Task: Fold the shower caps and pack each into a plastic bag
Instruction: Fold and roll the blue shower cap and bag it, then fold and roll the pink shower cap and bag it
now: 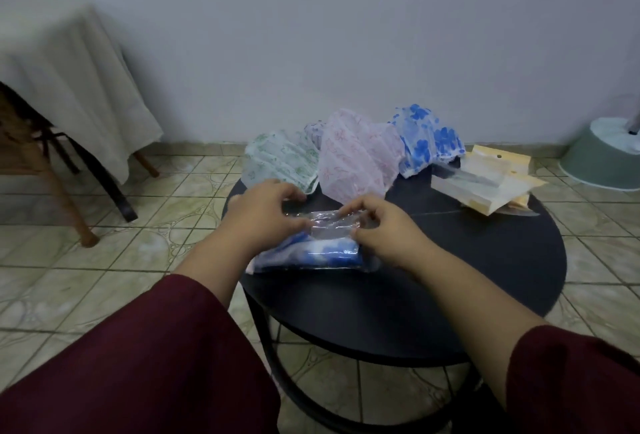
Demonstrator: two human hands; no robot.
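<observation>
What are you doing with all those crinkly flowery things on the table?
A person is packing shower caps. Both hands, the left hand and the right hand, pinch the open end of a clear plastic bag that already holds a folded blue cap on the round black table. Behind it, a green cap, a pink cap and a blue-flowered cap wait unfolded, beside a stack of empty bags.

Left hand and right hand reach forward, fingers curled, pinching
</observation>
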